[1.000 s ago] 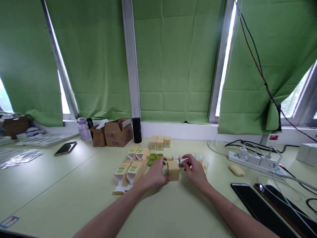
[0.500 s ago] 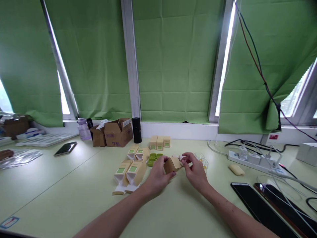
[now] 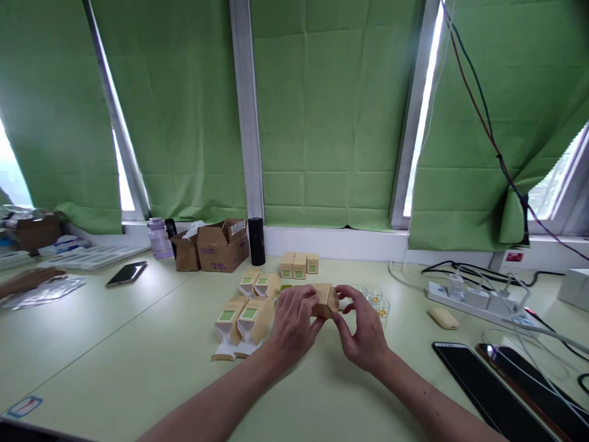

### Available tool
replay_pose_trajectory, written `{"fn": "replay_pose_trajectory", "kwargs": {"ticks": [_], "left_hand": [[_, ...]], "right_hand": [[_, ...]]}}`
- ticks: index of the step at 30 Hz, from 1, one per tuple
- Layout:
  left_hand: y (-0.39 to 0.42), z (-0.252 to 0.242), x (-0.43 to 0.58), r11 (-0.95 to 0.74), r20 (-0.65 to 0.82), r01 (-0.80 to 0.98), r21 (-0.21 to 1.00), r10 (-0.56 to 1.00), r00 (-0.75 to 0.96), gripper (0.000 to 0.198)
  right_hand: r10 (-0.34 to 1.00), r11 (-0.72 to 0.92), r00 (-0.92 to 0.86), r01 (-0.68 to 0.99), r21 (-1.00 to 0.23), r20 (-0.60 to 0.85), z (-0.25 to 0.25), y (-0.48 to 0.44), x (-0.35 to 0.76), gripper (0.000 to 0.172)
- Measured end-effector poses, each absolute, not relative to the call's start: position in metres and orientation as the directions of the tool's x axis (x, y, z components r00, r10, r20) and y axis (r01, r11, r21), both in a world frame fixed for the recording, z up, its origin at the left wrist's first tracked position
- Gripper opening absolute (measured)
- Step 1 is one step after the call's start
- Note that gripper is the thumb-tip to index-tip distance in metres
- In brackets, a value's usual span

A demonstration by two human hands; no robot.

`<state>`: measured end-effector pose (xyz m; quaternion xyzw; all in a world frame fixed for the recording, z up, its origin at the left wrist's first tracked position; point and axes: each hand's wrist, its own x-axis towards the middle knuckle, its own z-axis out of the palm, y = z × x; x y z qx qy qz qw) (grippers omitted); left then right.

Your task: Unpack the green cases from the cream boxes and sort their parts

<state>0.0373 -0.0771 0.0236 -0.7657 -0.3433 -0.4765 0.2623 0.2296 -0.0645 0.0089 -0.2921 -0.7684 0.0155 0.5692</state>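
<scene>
I hold a small tan cardboard box [image 3: 326, 299] above the pale green table [image 3: 115, 344], tilted on its side. My left hand [image 3: 294, 322] wraps its left end with curled fingers. My right hand [image 3: 361, 328] pinches the box's right end between thumb and fingers. To the left of my hands lie several open tan boxes with green labels [image 3: 242, 319]. Three closed ones [image 3: 299, 265] stand in a row behind. Small clear cups with yellow contents [image 3: 378, 301] sit just right of the held box.
Brown cartons [image 3: 216, 245], a black cylinder [image 3: 256, 240], a purple bottle [image 3: 159, 238] and a phone [image 3: 126, 274] stand at the back left. A power strip with cables [image 3: 473, 298], a yellow bar [image 3: 444, 317] and dark phones [image 3: 488, 387] lie right.
The tan box stood on the table under my left hand; I lifted and tilted it, and my right hand moved from a small white item onto the box's right end.
</scene>
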Motion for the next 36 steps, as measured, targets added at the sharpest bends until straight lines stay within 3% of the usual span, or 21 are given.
{"fn": "replay_pose_trajectory", "kwargs": {"ticks": [9,17,28,36], "left_hand": [[-0.082,0.029,0.034,-0.552,0.906,0.802,-0.228,0.182,0.383,0.039],[-0.083,0.03,0.036,-0.561,0.915,0.802,-0.208,0.179,0.362,0.038],[-0.08,0.025,0.038,-0.564,0.87,0.823,-0.071,0.368,0.327,0.041],[-0.072,0.015,0.035,-0.623,0.824,0.769,0.144,0.505,0.255,0.054]], "right_hand": [[0.323,0.889,-0.211,0.402,-0.219,0.923,0.015,-0.073,0.227,0.057],[0.296,0.896,-0.212,0.4,-0.194,0.932,0.015,-0.072,0.226,0.057],[0.365,0.851,-0.214,0.472,-0.231,0.906,0.01,-0.065,0.227,0.045],[0.517,0.792,-0.15,0.458,-0.405,0.842,0.011,-0.064,0.228,0.027]]}}
